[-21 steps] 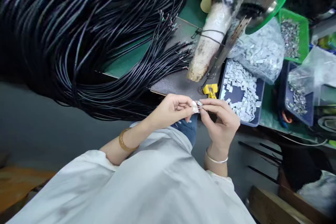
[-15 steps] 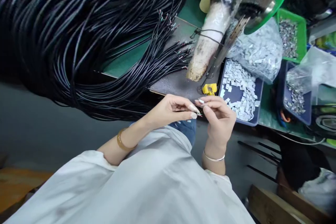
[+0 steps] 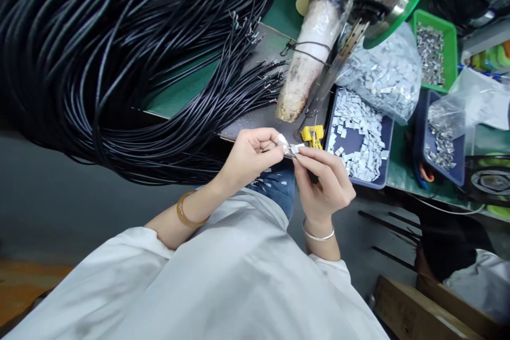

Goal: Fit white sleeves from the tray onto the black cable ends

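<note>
My left hand (image 3: 253, 159) pinches the thin wire ends of a cable between thumb and fingertips. Opposite it, my right hand (image 3: 322, 178) grips a small white connector (image 3: 297, 148) between thumb and fingers. The connector meets the wires at the fingertips; whether the wires are inside it I cannot tell. Just beyond the hands, a yellow part (image 3: 313, 134) is on the machine. A blue tray (image 3: 368, 183) of small white connectors stands right of my right hand. Below the hands, several connector-tipped cable ends lie over my jeans (image 3: 274, 191).
Bundled black cables (image 3: 167, 127) with stripped ends fill the left side of the green bench (image 3: 171, 93). A wrapped machine column (image 3: 305, 74) rises behind the hands. Rightward are a bag of connectors (image 3: 384, 74), a green bin (image 3: 450, 58) and another blue tray (image 3: 458, 170) holding metal pieces.
My hands have come together, bringing the white connector up to the wire ends. The right hand has moved slightly left, and the whole view has shifted a little.
</note>
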Motion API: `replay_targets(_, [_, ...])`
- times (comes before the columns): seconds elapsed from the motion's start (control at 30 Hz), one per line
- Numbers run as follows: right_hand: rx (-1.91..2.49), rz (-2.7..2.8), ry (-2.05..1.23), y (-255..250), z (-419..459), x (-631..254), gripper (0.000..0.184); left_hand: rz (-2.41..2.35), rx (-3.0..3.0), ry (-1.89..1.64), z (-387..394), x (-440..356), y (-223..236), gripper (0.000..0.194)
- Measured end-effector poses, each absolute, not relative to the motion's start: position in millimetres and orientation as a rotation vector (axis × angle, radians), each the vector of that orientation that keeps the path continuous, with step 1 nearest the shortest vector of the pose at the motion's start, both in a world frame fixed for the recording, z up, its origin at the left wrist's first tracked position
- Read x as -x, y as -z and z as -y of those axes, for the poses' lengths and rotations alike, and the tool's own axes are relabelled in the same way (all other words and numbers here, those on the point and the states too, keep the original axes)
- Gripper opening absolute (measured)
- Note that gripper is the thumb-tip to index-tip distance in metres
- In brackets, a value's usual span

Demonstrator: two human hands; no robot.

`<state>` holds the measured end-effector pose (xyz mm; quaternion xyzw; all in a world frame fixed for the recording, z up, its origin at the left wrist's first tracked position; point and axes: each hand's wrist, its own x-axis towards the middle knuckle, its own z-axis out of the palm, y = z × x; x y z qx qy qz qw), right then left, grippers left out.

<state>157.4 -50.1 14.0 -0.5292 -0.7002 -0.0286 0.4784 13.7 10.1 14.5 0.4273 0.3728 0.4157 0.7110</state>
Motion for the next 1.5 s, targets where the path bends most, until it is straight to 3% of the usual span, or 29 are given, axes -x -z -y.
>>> replay_targets(0.2, [1.303,1.496,-0.228,-4,47,-163,0.016,-0.805,-0.999,-0.942,-12,-12,-13,0.011])
replay_targets(0.47, [1.253,1.771,0.136,1,44,-167,0.022,-0.901,-1.045,-0.978,-15,-18,-12,0.011])
replay_targets(0.77, [1.322,1.595,-0.197,3,38,-168,0.013,-0.994,-1.077,-1.033,-19,-27,-14,0.012])
replay_targets(1.3, [1.331,1.574,-0.309,-5,42,-167,0.008,-0.999,-1.122,-0.980,-16,-22,-14,0.012])
replay_targets(1.5, [1.339,1.625,-0.192,-2,40,-168,0.008,-0.989,-1.143,-0.953,-17,-19,-15,0.010])
